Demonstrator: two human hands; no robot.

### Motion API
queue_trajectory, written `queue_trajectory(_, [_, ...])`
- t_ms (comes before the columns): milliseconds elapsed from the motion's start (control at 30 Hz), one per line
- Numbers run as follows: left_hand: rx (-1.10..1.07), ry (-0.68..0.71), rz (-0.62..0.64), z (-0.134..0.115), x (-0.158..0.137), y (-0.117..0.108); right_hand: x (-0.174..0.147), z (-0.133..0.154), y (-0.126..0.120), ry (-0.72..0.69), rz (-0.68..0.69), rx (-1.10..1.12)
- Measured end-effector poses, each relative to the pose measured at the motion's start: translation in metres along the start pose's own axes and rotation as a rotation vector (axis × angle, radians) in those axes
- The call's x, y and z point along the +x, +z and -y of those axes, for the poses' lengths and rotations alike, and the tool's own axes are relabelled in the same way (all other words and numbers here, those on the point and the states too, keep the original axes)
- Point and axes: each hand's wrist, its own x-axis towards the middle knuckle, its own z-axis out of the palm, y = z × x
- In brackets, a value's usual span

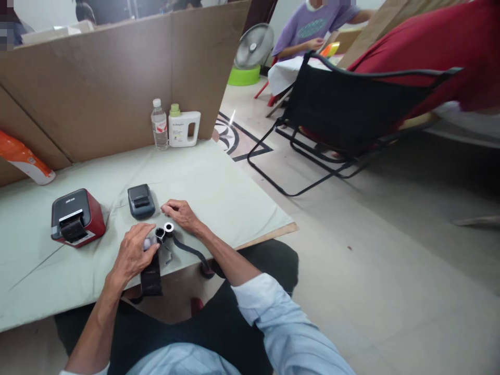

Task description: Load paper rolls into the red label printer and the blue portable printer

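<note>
My left hand (133,252) is at the table's front edge, its fingers and thumb curled loosely around a small roll with a pale purple end (147,244). A wide black ribbon (151,278) hangs over the edge below that hand. Just beyond its fingertips are a small black roll (160,234) and a white-cored roll (169,228), close together. A narrower dark strip (190,248) runs from near them toward the edge. My right hand (182,214) lies on the table behind the rolls, thumb and forefinger pressed together; anything between them is too small to see.
A red and black label printer (78,216) and a smaller dark printer (141,201) stand on the table. Behind are a water bottle (159,125), a white jug (184,128), an orange bottle (27,156) and a cardboard wall (117,78). A black chair (351,99) and other people are right.
</note>
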Motion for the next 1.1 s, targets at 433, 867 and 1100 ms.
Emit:
queue_trajectory(433, [-0.033, 0.011, 0.004, 0.016, 0.008, 0.0, -0.001, 0.003, 0.001, -0.009, 0.015, -0.021])
queue_trajectory(867, [0.042, -0.162, -0.048, 0.107, 0.057, -0.017, 0.036, -0.015, 0.003, -0.144, 0.212, -0.292])
queue_trajectory(1100, [0.064, -0.129, -0.159, 0.111, 0.051, 0.002, 0.042, -0.021, 0.013, -0.223, 0.184, -0.489])
